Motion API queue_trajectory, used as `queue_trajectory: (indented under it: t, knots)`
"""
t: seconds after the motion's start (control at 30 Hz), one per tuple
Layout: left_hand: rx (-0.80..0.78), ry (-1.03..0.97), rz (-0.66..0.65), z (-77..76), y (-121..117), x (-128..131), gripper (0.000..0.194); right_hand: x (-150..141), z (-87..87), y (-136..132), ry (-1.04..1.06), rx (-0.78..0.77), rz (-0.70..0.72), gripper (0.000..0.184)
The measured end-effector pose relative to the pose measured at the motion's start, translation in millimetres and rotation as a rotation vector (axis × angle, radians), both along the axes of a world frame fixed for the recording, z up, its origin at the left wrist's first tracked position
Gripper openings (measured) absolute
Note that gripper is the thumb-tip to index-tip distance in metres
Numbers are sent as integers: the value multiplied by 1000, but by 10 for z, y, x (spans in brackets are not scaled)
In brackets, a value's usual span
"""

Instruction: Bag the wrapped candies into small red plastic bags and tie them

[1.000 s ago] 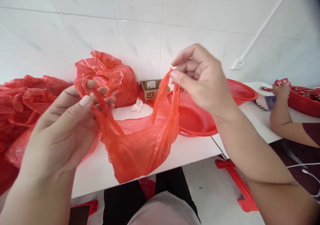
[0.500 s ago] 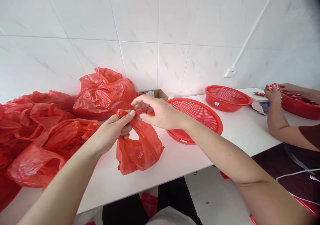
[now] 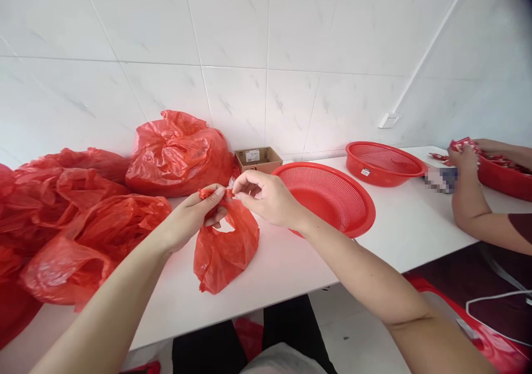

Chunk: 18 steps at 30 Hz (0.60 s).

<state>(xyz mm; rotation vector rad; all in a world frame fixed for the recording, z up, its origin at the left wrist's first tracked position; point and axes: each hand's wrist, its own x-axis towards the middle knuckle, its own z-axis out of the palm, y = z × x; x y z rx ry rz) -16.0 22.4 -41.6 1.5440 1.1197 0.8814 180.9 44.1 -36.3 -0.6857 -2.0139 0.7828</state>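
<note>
A thin red plastic bag hangs below my two hands over the white table. My left hand is closed round its gathered top, the thumb pressing from above. Right beside it, my right hand pinches a bit of the same bag's twisted top between thumb and fingertips. A gap shows between the bag's top and its body, like a loop. Behind my right wrist sits a red plastic colander.
Crumpled red bags cover the table's left. A full red bag stands by the wall, beside a small cardboard box. Another red colander stands farther right. A co-worker's hands hold red packets near a filled red basin.
My right hand has closed from spread fingers to a pinch on the bag's top. The bag's lower part has swung left and narrowed. The view has shifted slightly.
</note>
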Motion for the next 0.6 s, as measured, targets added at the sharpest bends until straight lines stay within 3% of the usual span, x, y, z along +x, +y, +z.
queue_trajectory:
  t: [0.17,0.27,0.37,0.47,0.6]
  knots:
    - [7,-32,-38,-19,4,-34,35,-67,-50,31,-4,66,-61,8]
    - [27,-25,-44,-8,2,-45,34,-80,-37,-39,-46,114,-63,0]
    - [62,-64,0,15,6,-92,30,-37,20,-191,-107,168,17,5]
    - [140,63,-37,58,-6,-146,27,-14,37,-250,-108,154,144,3]
    - [263,354,-182,103,-59,-120,15,-126,-164,-26,56,-65,69,26]
